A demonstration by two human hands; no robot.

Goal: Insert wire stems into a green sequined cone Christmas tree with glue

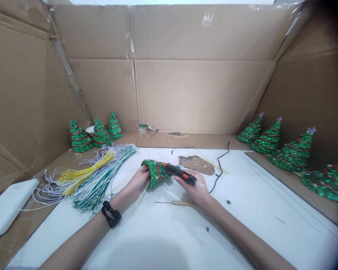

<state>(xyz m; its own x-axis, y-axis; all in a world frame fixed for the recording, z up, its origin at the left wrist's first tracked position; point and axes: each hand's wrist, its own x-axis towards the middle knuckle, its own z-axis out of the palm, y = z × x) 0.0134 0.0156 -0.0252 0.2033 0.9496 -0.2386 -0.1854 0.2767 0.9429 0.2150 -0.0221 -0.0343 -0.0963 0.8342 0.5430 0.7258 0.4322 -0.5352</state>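
One awl [177,203] and cardboard scrap [198,164] lie near the glue gun [183,174].

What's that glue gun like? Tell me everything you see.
The glue gun looks like black plastic, orange at its nozzle and near its back, where a clear stick pokes out. The right hand grips it over the white surface, nozzle toward the green tree in the left hand. Whether nozzle and tree touch is unclear.
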